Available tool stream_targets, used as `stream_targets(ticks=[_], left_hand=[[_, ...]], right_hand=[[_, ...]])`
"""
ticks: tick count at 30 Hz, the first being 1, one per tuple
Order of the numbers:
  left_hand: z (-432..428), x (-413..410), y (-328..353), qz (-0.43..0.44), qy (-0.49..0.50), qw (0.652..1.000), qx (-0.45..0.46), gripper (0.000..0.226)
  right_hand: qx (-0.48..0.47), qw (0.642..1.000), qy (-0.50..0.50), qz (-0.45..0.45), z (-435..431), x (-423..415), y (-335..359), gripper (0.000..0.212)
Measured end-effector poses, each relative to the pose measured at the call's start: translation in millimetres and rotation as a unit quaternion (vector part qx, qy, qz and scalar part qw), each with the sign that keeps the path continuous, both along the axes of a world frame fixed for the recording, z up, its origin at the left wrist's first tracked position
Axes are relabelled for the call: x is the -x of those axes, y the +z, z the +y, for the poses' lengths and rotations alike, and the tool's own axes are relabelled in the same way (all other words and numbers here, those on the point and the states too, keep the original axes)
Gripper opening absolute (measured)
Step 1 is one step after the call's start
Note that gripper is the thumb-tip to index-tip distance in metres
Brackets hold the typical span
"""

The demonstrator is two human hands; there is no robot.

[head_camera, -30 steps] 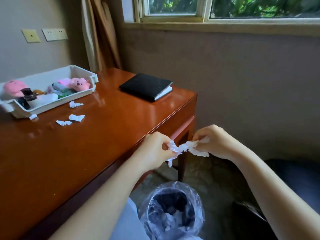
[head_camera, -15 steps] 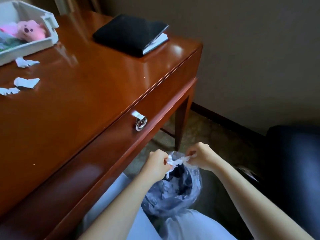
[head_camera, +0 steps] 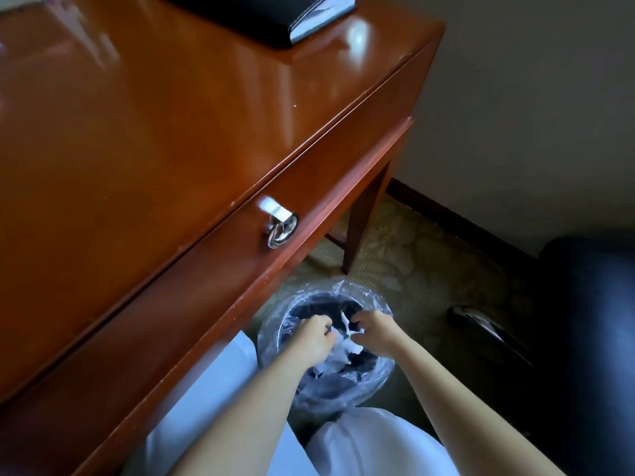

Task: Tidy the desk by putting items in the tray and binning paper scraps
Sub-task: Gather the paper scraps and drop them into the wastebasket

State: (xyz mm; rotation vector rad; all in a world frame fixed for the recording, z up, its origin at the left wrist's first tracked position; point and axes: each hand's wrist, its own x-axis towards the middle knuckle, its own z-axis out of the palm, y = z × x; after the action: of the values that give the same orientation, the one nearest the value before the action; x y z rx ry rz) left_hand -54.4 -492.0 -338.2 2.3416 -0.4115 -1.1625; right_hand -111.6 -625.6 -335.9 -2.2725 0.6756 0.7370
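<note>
dim, soft daylight glare on the desk top [head_camera: 178, 108], wide-angle bending, blurred edges

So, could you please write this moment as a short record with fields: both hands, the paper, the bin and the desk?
left hand: above the bin, fingers curled, pinching paper scraps
right hand: above the bin, pinching the same scraps
paper scraps: white, crumpled, held between both hands over the opening
bin: on the floor beside the desk, clear liner, white paper inside
desk: glossy wood, ring handle on its front, black notebook at the far corner
stage: scraps not yet let go
</note>
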Motion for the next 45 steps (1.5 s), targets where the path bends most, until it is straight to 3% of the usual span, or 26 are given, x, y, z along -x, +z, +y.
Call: stream_targets(ticks=[1,4,12,23,29,35,41,45], left_hand=[[0.4,-0.4,2.9,0.007,-0.012,1.0,0.002,0.013],[2.4,-0.5,11.3,-0.01,-0.049,0.999,-0.017,0.04],[20.7,0.6,77.3,-0.037,-0.14,0.989,-0.013,0.035],[86.1,28.3,234.6,-0.201,-0.195,0.959,0.037,0.038],[146.0,49.8,308.6,-0.294,-0.167,0.937,0.083,0.031],[205.4,55.9,343.1,-0.408,-0.1,0.905,0.06,0.031],[279.5,37.0,341.8,-0.457,-0.006,0.889,-0.004,0.036],[324.7,13.4,324.6,-0.431,0.081,0.892,-0.11,0.048]], right_hand=[[0.002,1.0,0.003,0.001,-0.1,-0.2,0.9,0.047],[0.02,1.0,0.015,-0.01,-1.9,-2.8,8.3,0.04],[0.078,0.992,0.088,-0.039,-4.2,-11.2,64.2,0.03],[0.116,0.956,0.214,-0.161,33.3,-11.9,208.9,0.024],[0.143,0.916,0.285,-0.242,86.3,-2.1,293.9,0.015],[0.136,0.866,0.364,-0.314,152.6,-8.3,334.1,0.012],[0.096,0.839,0.38,-0.376,219.7,-51.7,321.0,0.027],[0.121,0.843,0.372,-0.37,255.2,-88.4,301.2,0.041]])
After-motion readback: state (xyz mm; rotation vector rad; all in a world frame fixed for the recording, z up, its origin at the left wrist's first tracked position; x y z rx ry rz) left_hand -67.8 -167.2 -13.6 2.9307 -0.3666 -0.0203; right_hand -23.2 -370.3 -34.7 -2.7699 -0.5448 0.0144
